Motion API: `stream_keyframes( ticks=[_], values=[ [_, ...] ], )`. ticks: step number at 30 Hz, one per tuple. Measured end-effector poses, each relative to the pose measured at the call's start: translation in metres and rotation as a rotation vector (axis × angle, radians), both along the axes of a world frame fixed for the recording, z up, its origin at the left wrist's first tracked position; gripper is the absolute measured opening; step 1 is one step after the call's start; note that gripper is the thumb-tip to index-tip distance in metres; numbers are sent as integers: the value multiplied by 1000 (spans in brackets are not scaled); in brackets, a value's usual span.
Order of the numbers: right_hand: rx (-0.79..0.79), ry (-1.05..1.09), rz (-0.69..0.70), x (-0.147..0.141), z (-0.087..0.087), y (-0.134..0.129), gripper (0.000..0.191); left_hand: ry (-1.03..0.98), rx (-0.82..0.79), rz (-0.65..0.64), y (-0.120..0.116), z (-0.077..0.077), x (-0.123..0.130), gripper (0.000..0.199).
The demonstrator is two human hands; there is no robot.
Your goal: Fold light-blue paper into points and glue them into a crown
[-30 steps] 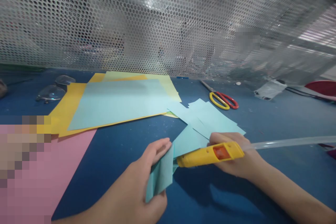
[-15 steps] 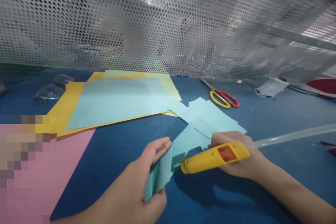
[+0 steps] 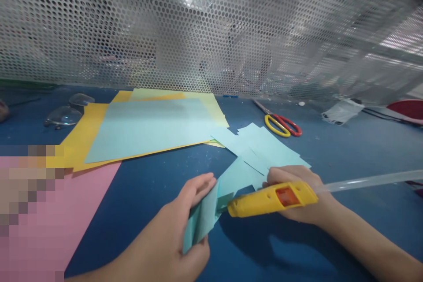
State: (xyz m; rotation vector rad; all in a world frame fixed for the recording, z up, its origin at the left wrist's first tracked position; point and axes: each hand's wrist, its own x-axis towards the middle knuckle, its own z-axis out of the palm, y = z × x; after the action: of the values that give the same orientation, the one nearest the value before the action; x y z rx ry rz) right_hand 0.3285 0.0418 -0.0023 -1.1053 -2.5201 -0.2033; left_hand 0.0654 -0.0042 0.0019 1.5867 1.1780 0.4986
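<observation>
Folded light-blue paper (image 3: 204,216) stands between the thumb and fingers of my left hand (image 3: 185,224), which is closed on it. My right hand (image 3: 297,194) grips a yellow hot glue gun (image 3: 261,200) with an orange window in its side. The gun's nozzle points left and meets the folded paper at its right side; whether it touches cannot be seen exactly. A clear glue stick (image 3: 373,180) sticks out of the gun's back end toward the right. Just beyond my hands lie several cut light-blue paper pieces (image 3: 271,145), overlapping one another.
Light-blue (image 3: 148,128), yellow (image 3: 79,141) and pale green sheets lie stacked at the back left, near eyeglasses (image 3: 64,116). Pink paper (image 3: 89,202) is at the left. Scissors (image 3: 277,125) and a white face mask (image 3: 343,111) rest near the perforated metal panel (image 3: 198,31).
The glue gun has shifted very slightly right, and its glue stick now points a little lower. My left hand and the folded paper have stayed nearly still.
</observation>
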Motion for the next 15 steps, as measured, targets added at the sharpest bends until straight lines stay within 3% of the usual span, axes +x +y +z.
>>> stream_keyframes(
  ticks=[6, 15],
  values=[
    [16, 14, -86, -6, -2, -1, 22, -1, -21, -6, 1, 0, 0, 65],
    [36, -9, -102, -10, -1, -4, 15, 37, -8, 6, -1, -3, -1, 68]
  ],
)
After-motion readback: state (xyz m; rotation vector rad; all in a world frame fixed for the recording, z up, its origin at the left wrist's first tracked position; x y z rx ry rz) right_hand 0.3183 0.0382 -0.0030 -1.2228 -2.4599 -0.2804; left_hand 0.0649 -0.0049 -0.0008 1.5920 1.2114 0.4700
